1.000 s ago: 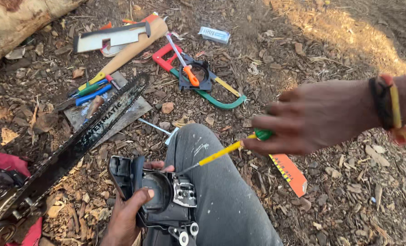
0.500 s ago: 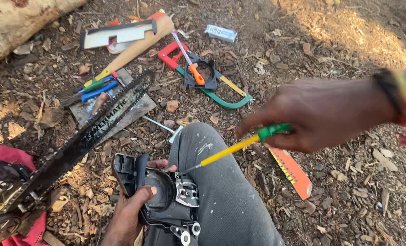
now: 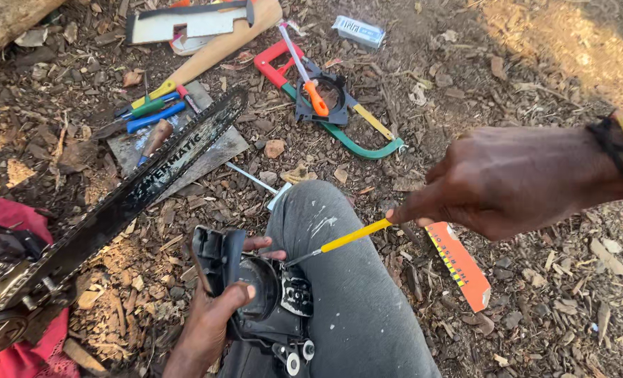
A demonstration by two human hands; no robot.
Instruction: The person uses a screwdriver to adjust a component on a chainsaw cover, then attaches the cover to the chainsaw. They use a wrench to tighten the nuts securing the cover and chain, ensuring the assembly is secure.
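Head view: left hand (image 3: 210, 318) grips a black chainsaw cover (image 3: 255, 290) on the knee; right hand (image 3: 514, 182) holds a yellow-handled screwdriver (image 3: 339, 241) against it.

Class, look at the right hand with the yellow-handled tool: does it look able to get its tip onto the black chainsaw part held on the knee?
Probably yes. The right hand points the yellow-handled tool at the black chainsaw part, its thin metal tip at or very near the part. The left hand holds the part from the far side, and nothing lies between.
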